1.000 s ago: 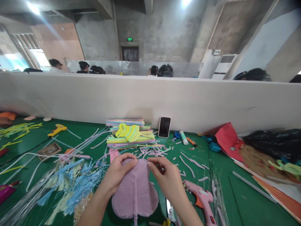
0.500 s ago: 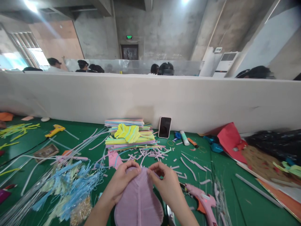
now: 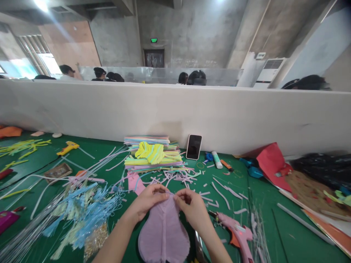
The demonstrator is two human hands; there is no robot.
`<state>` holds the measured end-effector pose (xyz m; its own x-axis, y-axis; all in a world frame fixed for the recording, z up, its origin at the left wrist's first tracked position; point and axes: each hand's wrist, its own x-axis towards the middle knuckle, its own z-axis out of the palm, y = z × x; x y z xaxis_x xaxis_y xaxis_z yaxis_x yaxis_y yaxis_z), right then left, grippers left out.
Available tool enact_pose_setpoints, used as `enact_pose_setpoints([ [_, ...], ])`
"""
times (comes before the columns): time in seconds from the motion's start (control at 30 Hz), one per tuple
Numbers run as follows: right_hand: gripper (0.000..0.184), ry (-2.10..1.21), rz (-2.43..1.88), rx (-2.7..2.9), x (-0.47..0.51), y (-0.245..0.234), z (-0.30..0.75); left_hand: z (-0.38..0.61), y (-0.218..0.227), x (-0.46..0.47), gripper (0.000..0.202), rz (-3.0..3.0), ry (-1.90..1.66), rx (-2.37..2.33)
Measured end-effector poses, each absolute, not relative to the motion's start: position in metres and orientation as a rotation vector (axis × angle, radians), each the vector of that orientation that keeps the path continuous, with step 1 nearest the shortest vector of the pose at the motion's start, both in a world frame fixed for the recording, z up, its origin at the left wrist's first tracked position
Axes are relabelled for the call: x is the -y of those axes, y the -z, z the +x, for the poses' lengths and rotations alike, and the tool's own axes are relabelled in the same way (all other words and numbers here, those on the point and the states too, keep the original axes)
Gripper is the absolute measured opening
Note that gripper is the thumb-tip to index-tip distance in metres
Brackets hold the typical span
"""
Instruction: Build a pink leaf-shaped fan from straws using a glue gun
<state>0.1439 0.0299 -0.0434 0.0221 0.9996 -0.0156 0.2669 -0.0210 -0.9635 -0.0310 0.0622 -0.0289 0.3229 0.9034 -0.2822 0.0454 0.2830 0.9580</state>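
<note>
Lightness seems likely in the lilac leaf-shaped piece (image 3: pixel 164 239), which looks thin and faintly ribbed, with a slightly rough rim. It would probably bend across its broad part yet keep some firmness along the raised midrib (image 3: pixel 163 228). The surface looks soft and matt, so it should not slip easily, but hard squeezing could crease or fray the edge. A light pinch to either side of the midrib at the narrow end seems a sound hold. The left hand (image 3: pixel 149 201) has thumb and fingers closed on the left of that end; the right hand (image 3: pixel 192 210) pinches the right side between thumb and fingertips. The piece is toward the near edge of the green tabletop (image 3: pixel 298 237), an edge that lies out of view; whether its lower end touches the surface, I cannot tell. Its narrow end points to the far edge, its broad, rounded end to the near edge, and its long axis runs roughly square to the far edge, with the midrib marking it.
</note>
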Motion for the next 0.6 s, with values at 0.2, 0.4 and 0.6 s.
enact_pose_setpoints([
  [0.2,0.02,-0.995,-1.453,1.423,-0.025,0.042,0.147,-0.028,0.031,-0.058,0.034,1.163,-0.779,-1.056],
  [0.4,0.019,-0.965,-1.488,1.468,-0.022,0.036,0.15,-0.023,0.033,-0.054,0.027,1.224,-0.803,-1.088],
  [0.6,0.02,-0.986,-1.467,1.458,-0.02,0.037,0.158,-0.027,0.03,-0.048,0.029,1.235,-0.767,-0.999],
])
